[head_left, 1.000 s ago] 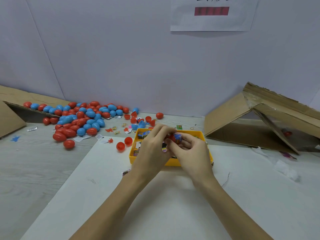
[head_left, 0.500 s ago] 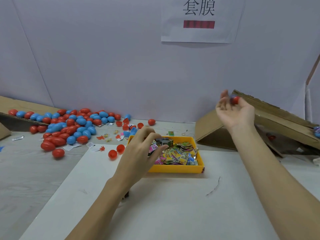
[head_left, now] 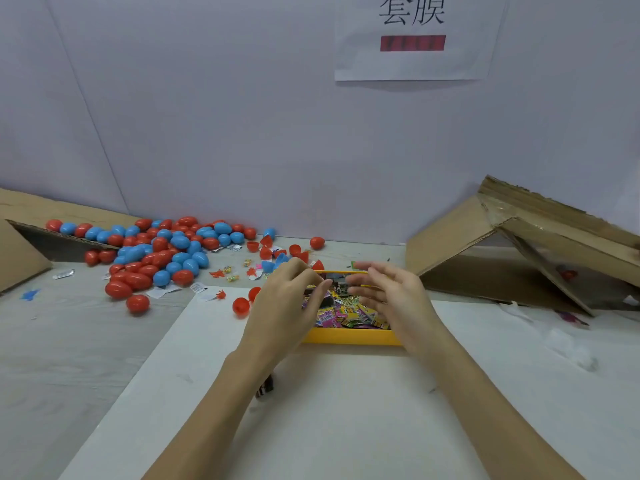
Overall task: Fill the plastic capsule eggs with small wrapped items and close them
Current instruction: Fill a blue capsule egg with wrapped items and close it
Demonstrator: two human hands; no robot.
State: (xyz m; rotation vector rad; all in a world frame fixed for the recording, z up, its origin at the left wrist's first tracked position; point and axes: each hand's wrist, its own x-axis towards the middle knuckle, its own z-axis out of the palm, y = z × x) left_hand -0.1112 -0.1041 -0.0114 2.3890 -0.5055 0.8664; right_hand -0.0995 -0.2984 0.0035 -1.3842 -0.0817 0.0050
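Your right hand (head_left: 388, 296) has come back from the cardboard box (head_left: 519, 251) with fingers spread and empty; half a second ago it held a red egg there. Your left hand (head_left: 291, 299) hovers loosely curled over the yellow tray (head_left: 349, 336) of wrapped items (head_left: 346, 311). That egg looks done; unfilled eggs (head_left: 162, 251) lie piled far left on the desk.

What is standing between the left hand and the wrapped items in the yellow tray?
Nothing visible. The left hand hovers directly over the wrapped items in the open-topped yellow tray; the right hand is beside it, not in its path.
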